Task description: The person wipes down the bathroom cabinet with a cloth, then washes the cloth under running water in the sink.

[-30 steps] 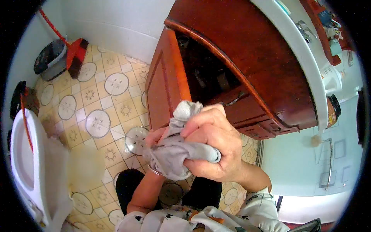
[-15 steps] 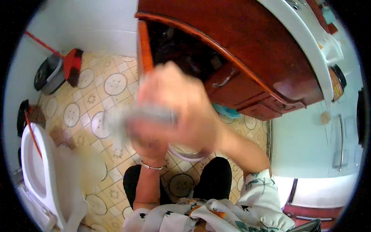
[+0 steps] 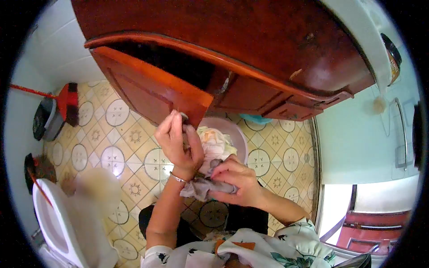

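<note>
With curled fingers, my left hand grips what looks like a small knob at the edge of the red-brown cabinet door; the knob is mostly hidden. The door stands partly open, showing a dark inside. Closed around a crumpled grey cloth, my right hand is lower and nearer my body. The cloth hangs out toward my left wrist. Below and just beyond my hands sits a pale pink basin holding light-coloured wet-looking laundry.
A white toilet is at the left. Past it, a red broom and a grey dustpan lean by the wall. A turquoise basin shows under the cabinet. A pale green door with a long handle is at the right.
My hands were together, blurred, around something grey; now they are apart, left at the door, right with the cloth. The cabinet door has swung further toward closed, and my view has shifted.
</note>
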`<state>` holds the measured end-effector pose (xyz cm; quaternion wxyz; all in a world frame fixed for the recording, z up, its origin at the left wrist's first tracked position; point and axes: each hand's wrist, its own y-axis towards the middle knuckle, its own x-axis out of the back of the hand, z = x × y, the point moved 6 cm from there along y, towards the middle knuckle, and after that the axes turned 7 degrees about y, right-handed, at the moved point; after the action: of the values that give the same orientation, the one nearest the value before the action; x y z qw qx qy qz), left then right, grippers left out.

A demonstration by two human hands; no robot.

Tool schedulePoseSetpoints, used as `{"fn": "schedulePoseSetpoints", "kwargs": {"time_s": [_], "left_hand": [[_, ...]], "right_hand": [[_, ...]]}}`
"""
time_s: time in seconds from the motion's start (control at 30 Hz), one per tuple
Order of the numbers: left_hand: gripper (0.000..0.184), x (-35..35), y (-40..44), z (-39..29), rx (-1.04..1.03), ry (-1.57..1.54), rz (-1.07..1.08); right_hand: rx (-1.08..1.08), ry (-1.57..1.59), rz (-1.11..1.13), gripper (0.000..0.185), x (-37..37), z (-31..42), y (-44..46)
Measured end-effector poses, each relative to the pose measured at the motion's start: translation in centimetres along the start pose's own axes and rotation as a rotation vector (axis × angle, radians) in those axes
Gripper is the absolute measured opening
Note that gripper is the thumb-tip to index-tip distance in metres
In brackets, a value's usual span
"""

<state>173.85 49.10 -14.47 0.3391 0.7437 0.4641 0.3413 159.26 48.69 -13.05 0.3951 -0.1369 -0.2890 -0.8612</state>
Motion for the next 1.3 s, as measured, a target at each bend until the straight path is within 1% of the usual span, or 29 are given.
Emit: {"fn": "schedulePoseSetpoints", "kwargs": {"time_s": [0.07, 0.13, 0.2, 0.27, 0.3, 0.33, 0.37, 0.4, 0.43, 0.5, 0.53, 0.6, 0.63, 0.67, 0.73, 0.77, 0.8, 0.87, 0.93, 0.97, 1.0, 1.03, 1.07, 1.1, 1.17, 1.2, 1.23, 1.27, 1.3], "left_hand": [[0.037, -1.0, 0.4, 0.1, -0.024, 0.011, -0.029], [0.033, -1.0, 0.8, 0.5, -0.025, -0.054, -0.034], [0.032, -1.0, 1.1, 0.5, -0.005, -0.068, -0.049], [0.033, -1.2, 1.2, 0.6, 0.026, -0.137, -0.02], [0.033, -0.9, 1.2, 0.8, 0.023, -0.135, -0.022], [0.029, -0.5, 1.1, 1.1, -0.005, -0.138, 0.014], [0.026, -0.2, 0.9, 1.4, -0.03, -0.143, 0.051], [0.028, 0.1, 0.8, 1.3, -0.05, -0.131, 0.115], [0.029, 0.6, 0.5, 1.6, -0.063, -0.111, 0.127], [0.031, 1.2, 0.2, 2.2, -0.096, -0.076, 0.158], [0.032, 1.3, 0.0, 2.6, -0.067, -0.07, 0.16], [0.032, 1.1, -0.3, 2.9, 0.004, -0.123, 0.107], [0.034, 1.0, -0.4, 2.5, 0.014, -0.075, 0.1], [0.034, 0.9, -0.4, 1.8, -0.009, -0.079, 0.113], [0.037, 1.9, -0.4, -0.6, -0.227, 0.24, -0.128], [0.041, 2.3, -0.8, -1.2, -0.202, 0.151, -0.087], [0.044, 2.0, -1.2, -1.7, -0.187, -0.04, -0.146], [0.066, 1.6, -2.5, -2.3, -0.214, -0.196, 0.109], [0.071, -0.8, -2.9, -4.0, -0.193, -0.45, 0.274], [0.074, -1.9, -2.6, -5.1, -0.128, -0.484, 0.416], [0.076, -2.8, -2.8, -6.0, -0.128, -0.444, 0.502], [0.075, -3.6, -2.8, -7.2, -0.144, -0.542, 0.543], [0.075, -4.4, -2.7, -8.6, -0.161, -0.637, 0.588], [0.075, -4.9, -2.3, -10.0, -0.16, -0.651, 0.58], [0.073, -5.9, -2.2, -13.2, -0.22, -0.678, 0.703], [0.073, -6.0, -2.3, -14.1, -0.23, -0.685, 0.696], [0.07, -6.2, -2.3, -14.4, -0.191, -0.643, 0.675], [0.066, -6.3, -2.2, -14.6, -0.151, -0.598, 0.651], [0.058, -6.3, -1.9, -14.6, -0.222, -0.517, 0.634]], "right_hand": [[-0.049, -0.053, 0.017, 0.029, 0.8, -1.9, -0.4], [-0.1, -0.093, -0.067, 0.026, 2.0, -3.9, -0.2], [-0.146, -0.186, -0.325, 0.023, 4.7, -5.0, 1.3], [-0.084, -0.243, -0.7, 0.017, 8.0, -5.0, 3.6], [-0.111, -0.27, -0.749, 0.019, 8.8, -5.0, 4.9], [-0.138, -0.298, -0.804, 0.021, 9.3, -5.2, 5.9], [-0.165, -0.261, -0.794, 0.023, 8.9, -5.9, 7.6], [-0.196, -0.227, -0.781, 0.026, 8.1, -6.9, 9.0], [-0.196, -0.236, -0.788, 0.026, 7.6, -8.0, 9.7], [0.047, -0.579, -0.904, 0.031, 7.1, -8.0, 10.5], [0.061, -0.584, -0.915, 0.031, 6.8, -8.3, 10.8], [0.037, -0.327, -0.921, 0.033, 7.1, -9.2, 10.6], [-0.096, -0.351, -0.847, 0.031, 7.2, -8.8, 10.4], [-0.097, -0.343, -0.872, 0.031, 7.2, -8.0, 9.2], [-0.23, -0.356, -0.741, 0.027, 6.6, -7.1, 6.9], [-0.185, -0.227, -0.743, 0.026, 6.3, -6.8, 4.9], [-0.133, -0.102, -0.737, 0.026, 6.2, -6.4, 2.9], [-0.257, -0.074, -0.561, 0.044, 6.9, -5.0, -0.2], [-0.229, -0.032, -0.495, 0.043, 8.3, -4.6, -3.4], [-0.205, -0.07, -0.48, 0.042, 9.4, -4.3, -5.0], [-0.181, -0.11, -0.46, 0.04, 10.3, -3.9, -6.4], [-0.178, -0.136, -0.458, 0.04, 11.2, -3.8, -7.5], [-0.228, -0.112, -0.448, 0.039, 11.9, -4.0, -8.6], [-0.279, -0.082, -0.438, 0.037, 12.3, -4.2, -9.3], [-0.287, -0.085, -0.434, 0.037, 12.4, -3.9, -9.3], [-0.293, -0.075, -0.431, 0.037, 12.4, -3.8, -9.2], [-0.288, -0.147, -0.404, 0.038, 12.2, -3.8, -8.9], [-0.282, -0.121, -0.365, 0.04, 12.3, -3.3, -8.4], [-0.232, -0.139, -0.316, 0.039, 13.0, -2.8, -8.2]]}}
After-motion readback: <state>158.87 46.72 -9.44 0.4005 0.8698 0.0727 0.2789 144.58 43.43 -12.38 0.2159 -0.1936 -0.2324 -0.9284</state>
